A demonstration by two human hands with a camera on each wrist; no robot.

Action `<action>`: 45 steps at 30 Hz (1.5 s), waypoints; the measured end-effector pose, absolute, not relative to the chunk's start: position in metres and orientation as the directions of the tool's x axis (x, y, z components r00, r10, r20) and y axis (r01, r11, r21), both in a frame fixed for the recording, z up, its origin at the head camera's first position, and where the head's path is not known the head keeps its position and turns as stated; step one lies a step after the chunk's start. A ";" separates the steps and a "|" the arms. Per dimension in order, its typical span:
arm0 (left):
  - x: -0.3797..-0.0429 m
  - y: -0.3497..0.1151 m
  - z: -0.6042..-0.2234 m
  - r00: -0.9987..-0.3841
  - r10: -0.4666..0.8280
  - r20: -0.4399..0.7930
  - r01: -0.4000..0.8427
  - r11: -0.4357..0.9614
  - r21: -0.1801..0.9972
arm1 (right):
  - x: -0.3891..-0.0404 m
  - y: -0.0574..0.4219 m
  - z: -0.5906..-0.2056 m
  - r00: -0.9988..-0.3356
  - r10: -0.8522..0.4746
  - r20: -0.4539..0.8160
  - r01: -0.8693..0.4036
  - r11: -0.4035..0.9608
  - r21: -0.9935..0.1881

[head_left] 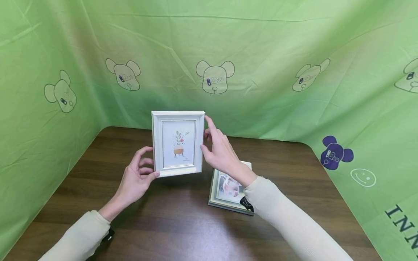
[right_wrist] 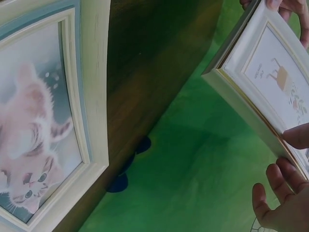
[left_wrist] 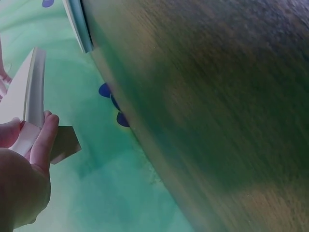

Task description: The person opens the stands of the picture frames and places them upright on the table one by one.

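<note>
Both hands hold a white picture frame [head_left: 179,143] upright above the table, its potted-plant print facing me. My left hand [head_left: 135,179] grips the lower left corner, thumb on the front. On the opposite side, my right hand [head_left: 220,146] pinches the right edge between thumb and fingers. The left wrist view catches the white frame [left_wrist: 34,92] almost edge-on, with a brown flap [left_wrist: 66,144] sticking out behind it. Partly hidden under my right forearm, a second picture frame [head_left: 213,195] with a kitten picture lies on the table; its pale border [right_wrist: 94,96] looms close in the right wrist view.
A dark wood-grain table [head_left: 183,224] lies beneath the hands. Green cloth [head_left: 254,43] printed with bear heads hangs around its back and sides. Each wrist carries a small black device, such as the one at the right cuff [head_left: 246,203].
</note>
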State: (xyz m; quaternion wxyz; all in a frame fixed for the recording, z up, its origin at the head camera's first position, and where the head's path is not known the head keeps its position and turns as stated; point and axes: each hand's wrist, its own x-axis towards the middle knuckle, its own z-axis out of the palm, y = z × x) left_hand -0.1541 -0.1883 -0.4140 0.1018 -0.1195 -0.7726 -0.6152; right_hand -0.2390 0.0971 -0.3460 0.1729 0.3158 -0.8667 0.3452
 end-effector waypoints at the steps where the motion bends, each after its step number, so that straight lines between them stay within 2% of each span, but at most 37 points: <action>1: -0.154 -0.188 -0.414 -0.951 0.059 0.304 0.309 0.213 0.927 | -0.239 0.097 -0.346 -0.739 -0.429 0.520 -0.669 0.560 -0.488; 18: -0.161 -0.195 -0.420 -0.949 0.099 0.299 0.315 0.260 0.913 | -0.236 0.094 -0.350 -0.744 -0.426 0.516 -0.662 0.574 -0.481; 35: -0.171 -0.210 -0.427 -0.937 0.193 0.290 0.343 0.355 0.870 | -0.229 0.090 -0.358 -0.704 -0.449 0.549 -0.693 0.603 -0.396; 45: -0.177 -0.215 -0.425 -0.931 0.207 0.299 0.361 0.412 0.837 | -0.230 0.086 -0.365 -0.662 -0.471 0.583 -0.722 0.610 -0.327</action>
